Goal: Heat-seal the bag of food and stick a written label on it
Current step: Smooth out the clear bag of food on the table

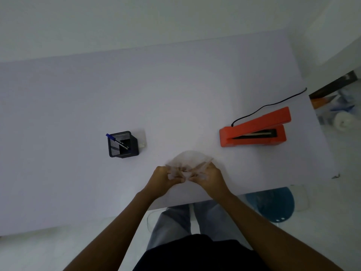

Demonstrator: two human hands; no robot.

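Between both hands point(163, 178) point(210, 178), blurred clear bag point(188, 160), contents indiscernible

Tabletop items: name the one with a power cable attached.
The orange heat sealer on the right; a black cable runs from its back. The black mesh pen holder has none.

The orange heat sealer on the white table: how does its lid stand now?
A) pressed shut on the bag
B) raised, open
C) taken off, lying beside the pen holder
B: the orange heat sealer has its lid raised, showing the dark sealing strip, with no bag inside.
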